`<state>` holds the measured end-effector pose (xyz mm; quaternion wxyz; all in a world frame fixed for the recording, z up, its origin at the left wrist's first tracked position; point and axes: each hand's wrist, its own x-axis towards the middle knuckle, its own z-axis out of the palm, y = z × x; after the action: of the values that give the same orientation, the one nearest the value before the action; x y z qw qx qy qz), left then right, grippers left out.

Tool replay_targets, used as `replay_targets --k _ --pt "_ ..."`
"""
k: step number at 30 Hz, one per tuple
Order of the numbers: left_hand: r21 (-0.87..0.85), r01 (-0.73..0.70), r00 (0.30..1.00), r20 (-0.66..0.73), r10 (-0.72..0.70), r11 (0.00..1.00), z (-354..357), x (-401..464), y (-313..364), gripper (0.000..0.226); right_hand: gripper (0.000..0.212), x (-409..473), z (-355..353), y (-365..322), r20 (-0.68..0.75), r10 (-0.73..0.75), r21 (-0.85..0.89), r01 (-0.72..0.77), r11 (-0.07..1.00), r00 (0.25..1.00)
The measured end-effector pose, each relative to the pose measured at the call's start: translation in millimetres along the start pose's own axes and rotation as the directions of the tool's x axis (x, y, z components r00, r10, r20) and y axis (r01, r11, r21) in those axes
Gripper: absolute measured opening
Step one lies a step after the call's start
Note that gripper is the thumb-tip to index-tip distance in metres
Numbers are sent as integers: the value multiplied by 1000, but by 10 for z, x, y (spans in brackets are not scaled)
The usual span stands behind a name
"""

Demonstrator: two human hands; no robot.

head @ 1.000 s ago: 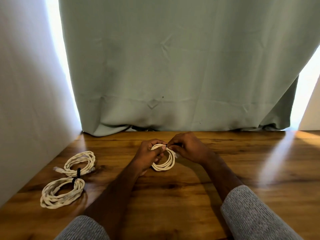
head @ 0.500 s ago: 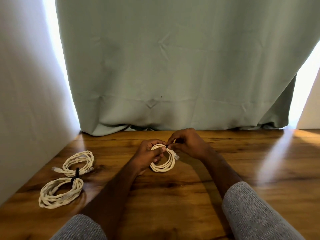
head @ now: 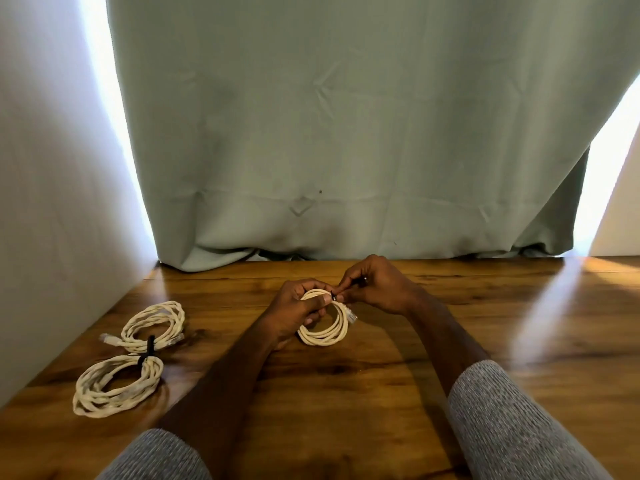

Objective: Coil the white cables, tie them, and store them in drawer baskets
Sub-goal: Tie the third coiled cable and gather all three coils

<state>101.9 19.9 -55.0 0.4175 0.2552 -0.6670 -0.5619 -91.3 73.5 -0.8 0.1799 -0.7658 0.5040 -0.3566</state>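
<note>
A small white cable coil [head: 327, 332] stands tilted above the wooden table [head: 381, 375] near its middle. My left hand [head: 299, 308] grips the coil's top, thumb across the strands. My right hand [head: 375, 289] pinches a thin black tie [head: 334, 296] at the coil's top right. A clear plug [head: 351, 315] hangs at the coil's right side. To the left lie two bigger coiled white cables, a far one [head: 154, 327] and a near one [head: 116, 386], each with a black tie [head: 149, 346] around it.
A grey-green curtain [head: 346, 150] hangs behind the table's far edge. A white wall [head: 52, 220] runs along the table's left side. Bright sunlight falls across the right part of the table. No drawer or basket is in view.
My right hand has lifted slightly up and back, drawing the black tie at the coil's top. The left hand keeps its grip on the coil. The two coils at left have not moved.
</note>
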Motion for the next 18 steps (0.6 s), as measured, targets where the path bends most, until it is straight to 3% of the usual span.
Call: replay_targets --k 9,18 --pt "-49 -1 1000 -29 -1 999 0 22 -34 8 16 22 149 -84 -77 -89 -221 70 973 993" --pt "-27 7 1000 17 -7 1000 2 24 -42 10 17 46 109 -97 -15 -123 -206 117 972 992"
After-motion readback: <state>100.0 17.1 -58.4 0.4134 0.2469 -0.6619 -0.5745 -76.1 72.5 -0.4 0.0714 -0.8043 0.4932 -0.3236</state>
